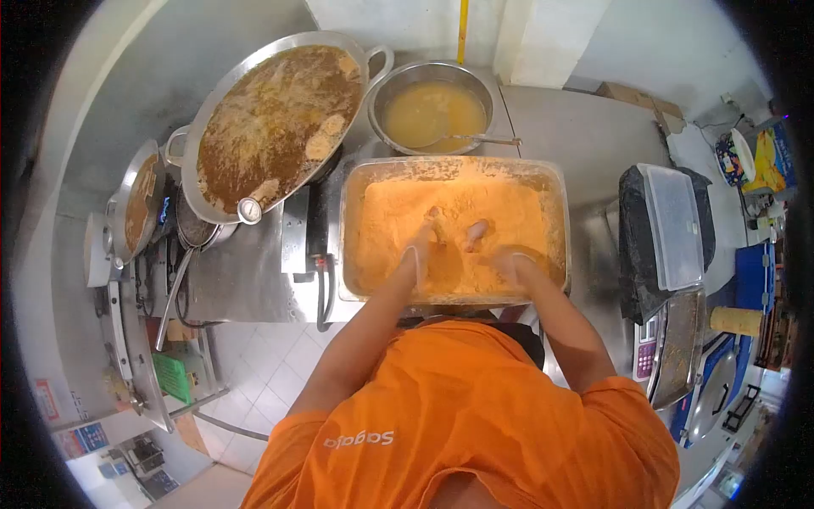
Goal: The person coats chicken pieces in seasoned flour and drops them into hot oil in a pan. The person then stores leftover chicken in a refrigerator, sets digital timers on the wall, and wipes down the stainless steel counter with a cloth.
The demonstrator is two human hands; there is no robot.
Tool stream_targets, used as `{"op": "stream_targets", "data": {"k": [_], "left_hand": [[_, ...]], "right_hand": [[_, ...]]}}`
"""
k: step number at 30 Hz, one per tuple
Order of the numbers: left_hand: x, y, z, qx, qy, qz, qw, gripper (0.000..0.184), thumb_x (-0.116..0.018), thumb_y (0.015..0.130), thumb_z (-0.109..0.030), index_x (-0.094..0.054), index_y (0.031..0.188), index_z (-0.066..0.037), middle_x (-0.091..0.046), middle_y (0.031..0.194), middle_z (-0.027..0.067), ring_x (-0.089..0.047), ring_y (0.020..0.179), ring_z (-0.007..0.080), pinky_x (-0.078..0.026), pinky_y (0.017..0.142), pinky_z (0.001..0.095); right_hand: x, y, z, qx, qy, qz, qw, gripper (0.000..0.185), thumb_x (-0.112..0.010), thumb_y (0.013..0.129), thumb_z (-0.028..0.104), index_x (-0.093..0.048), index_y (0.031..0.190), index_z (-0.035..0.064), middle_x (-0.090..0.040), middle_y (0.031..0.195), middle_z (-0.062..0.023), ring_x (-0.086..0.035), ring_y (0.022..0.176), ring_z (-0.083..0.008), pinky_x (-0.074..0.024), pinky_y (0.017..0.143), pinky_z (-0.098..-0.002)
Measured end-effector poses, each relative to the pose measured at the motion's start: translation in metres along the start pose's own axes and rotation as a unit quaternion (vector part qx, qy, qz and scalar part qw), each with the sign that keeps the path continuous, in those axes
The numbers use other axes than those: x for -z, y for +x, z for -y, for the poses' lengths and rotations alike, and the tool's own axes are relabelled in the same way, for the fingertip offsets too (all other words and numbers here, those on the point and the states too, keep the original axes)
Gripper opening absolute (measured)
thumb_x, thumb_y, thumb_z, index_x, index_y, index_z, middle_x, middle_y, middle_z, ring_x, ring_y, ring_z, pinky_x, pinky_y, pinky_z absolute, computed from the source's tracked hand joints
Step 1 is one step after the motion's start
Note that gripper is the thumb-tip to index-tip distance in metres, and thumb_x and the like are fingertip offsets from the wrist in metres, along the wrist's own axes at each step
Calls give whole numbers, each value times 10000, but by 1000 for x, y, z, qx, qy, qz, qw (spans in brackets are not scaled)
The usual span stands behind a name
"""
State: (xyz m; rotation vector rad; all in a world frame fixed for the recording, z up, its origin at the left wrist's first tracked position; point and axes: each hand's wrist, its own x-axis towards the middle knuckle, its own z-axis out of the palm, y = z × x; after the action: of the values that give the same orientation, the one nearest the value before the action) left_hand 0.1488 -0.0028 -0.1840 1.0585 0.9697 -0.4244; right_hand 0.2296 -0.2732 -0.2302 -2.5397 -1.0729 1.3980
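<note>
A large rectangular metal tray (348, 254) holds a thick layer of orange flour (390, 199). My left hand (420, 246) is in the tray, at a coated piece (438, 231) that looks like meat; flour and blur hide its fingers. A second, pinkish piece (476, 233) lies in the flour between my hands. To the right, my right hand (507, 259) is sunk in the flour, its fingers hidden. Both hands seem to wear thin clear gloves.
A big wok (280, 110) of bubbling oil with fried pieces stands at the upper left. Behind the tray is a bowl (432, 106) of cloudy liquid with a ladle (483, 138). A clear plastic lid (674, 225) lies at the right.
</note>
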Motion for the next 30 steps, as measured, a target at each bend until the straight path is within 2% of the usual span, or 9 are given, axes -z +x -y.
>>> {"op": "stream_targets", "data": {"k": [3,5,7,12,15,18,20,27,30], "left_hand": [[-12,-7,1,-137,180,-31,974,597,-414,1016,-513,-593,1266,-1,-678,1160,177,-681,955,314,-540,842,461],[4,-23,-32,-112,87,9,990,659,-443,993,-555,-558,1328,2,-644,1207,184,-633,1039,314,-532,846,502],[9,-14,-44,-54,15,53,997,689,-456,983,-573,-543,1357,-1,-617,1264,185,-604,1116,314,-526,866,510],[-24,14,-33,-51,25,97,994,643,-466,990,-532,-527,1386,-29,-582,1378,189,-568,1259,336,-472,1005,467],[-16,43,-15,-172,525,-105,827,737,-486,962,-552,-443,1459,-11,-525,1429,242,-535,1292,374,-386,1103,447],[4,35,-22,-228,607,-377,662,805,-482,944,-561,-397,1474,39,-499,1429,286,-516,1302,400,-368,1119,442],[23,60,-44,-232,511,-348,751,809,-471,943,-575,-439,1432,69,-512,1409,297,-517,1297,407,-376,1113,434],[13,22,-93,-134,589,40,796,664,-505,949,-560,-621,1292,-4,-553,1396,249,-546,1280,374,-456,1014,453],[48,40,-54,-56,283,171,942,546,-589,935,-502,-647,1157,-6,-688,1073,127,-644,904,270,-523,752,432]], "right_hand": [[3,26,0,65,39,-111,991,369,-599,942,236,-585,1284,99,-694,1046,-158,-676,963,-305,-543,832,-447],[43,0,19,-151,543,-60,824,442,-652,915,287,-567,1307,104,-684,1090,-150,-653,1020,-307,-530,857,-476],[76,-33,46,-116,638,-76,757,574,-715,860,343,-540,1342,85,-649,1202,-160,-618,1110,-317,-517,907,-488],[126,-15,102,-113,466,-124,869,983,-793,773,458,-307,1526,56,-445,1479,-249,-459,1356,-366,-435,1065,-478],[141,-42,118,-105,306,-176,930,1067,-766,801,468,-163,1583,61,-388,1522,-268,-406,1402,-389,-379,1125,-461],[133,-19,74,-151,285,-212,922,1043,-711,834,509,-148,1580,45,-417,1507,-253,-409,1394,-407,-355,1142,-451],[94,64,33,-276,241,-352,861,968,-659,869,529,-209,1562,26,-453,1487,-240,-439,1371,-409,-355,1141,-445],[76,67,33,12,316,-144,938,820,-639,885,546,-398,1482,40,-450,1503,-210,-439,1376,-364,-370,1130,-439],[103,-11,65,-8,262,-94,960,847,-707,827,537,-430,1470,61,-477,1483,-206,-461,1356,-350,-381,1116,-439]]}}
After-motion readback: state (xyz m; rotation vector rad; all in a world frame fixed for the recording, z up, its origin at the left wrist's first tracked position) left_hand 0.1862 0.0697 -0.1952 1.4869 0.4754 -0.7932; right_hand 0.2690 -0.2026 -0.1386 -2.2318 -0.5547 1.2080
